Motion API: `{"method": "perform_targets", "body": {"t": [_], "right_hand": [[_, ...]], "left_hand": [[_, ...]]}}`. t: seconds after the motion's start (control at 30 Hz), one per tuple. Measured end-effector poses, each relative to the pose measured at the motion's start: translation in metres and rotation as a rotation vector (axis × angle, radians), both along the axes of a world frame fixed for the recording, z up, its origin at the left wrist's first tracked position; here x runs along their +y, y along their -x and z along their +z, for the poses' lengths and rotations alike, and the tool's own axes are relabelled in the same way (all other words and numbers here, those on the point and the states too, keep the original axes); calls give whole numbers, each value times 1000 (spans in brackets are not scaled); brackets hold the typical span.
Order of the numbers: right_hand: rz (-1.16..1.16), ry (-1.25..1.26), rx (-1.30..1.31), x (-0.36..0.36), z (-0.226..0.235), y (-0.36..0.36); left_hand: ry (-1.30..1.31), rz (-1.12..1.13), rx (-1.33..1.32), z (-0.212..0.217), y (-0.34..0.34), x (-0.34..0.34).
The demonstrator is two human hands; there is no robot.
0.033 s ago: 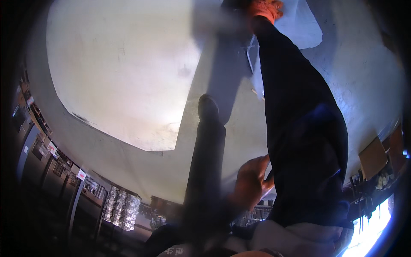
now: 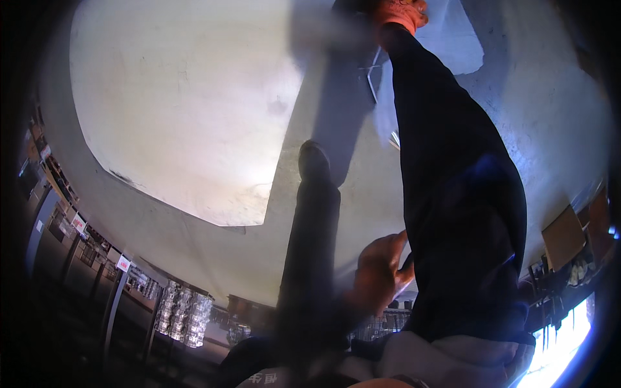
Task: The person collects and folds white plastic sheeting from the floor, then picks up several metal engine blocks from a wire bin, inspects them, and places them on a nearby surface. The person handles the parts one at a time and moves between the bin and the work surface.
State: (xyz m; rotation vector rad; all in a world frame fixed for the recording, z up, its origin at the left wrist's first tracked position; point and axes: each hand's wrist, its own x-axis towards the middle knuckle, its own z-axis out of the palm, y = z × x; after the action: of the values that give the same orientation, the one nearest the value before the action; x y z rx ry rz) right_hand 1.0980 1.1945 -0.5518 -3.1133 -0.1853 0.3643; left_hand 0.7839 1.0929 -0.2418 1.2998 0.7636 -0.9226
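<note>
Bracing steadily helps here: my right hand [image 2: 401, 14] is far off, against the pale surface [image 2: 187, 116], by a blurred dark shape [image 2: 352, 6], grip impossible to tell. My left hand [image 2: 378, 271], near, sits beside the right sleeve [image 2: 459, 194], hold unclear. Best stop that sleeve dragging.

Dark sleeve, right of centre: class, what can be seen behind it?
Pale surface shows on both sides of the dark sleeve, and a thin strip meets its left edge. Whatever lies directly behind is hidden.
</note>
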Motion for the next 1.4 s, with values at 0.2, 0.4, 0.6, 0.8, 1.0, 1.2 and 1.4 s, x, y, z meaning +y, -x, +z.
{"method": "perform_targets", "body": {"t": [0.2,0.4,0.6,0.8,1.0,1.2,1.4], "right_hand": [[154,-180,-93,-83,8,11],[-323,-712,335,-208,0,51],[-262,-1060,403,-310,113,146],[-122,-680,696,-290,250,241],[-40,-854,926,-299,291,254],[-315,-921,600,-310,228,185],[524,-307,177,-237,72,93]], "left_hand": [[-345,-60,-199,-7,-2,-5],[-280,204,-219,-29,-7,-14],[224,872,258,-42,-22,-47],[159,763,121,-49,-30,-59],[-345,28,-633,-56,6,-57],[-512,1055,-170,-78,16,1],[-785,1046,-68,-65,25,38]]}}
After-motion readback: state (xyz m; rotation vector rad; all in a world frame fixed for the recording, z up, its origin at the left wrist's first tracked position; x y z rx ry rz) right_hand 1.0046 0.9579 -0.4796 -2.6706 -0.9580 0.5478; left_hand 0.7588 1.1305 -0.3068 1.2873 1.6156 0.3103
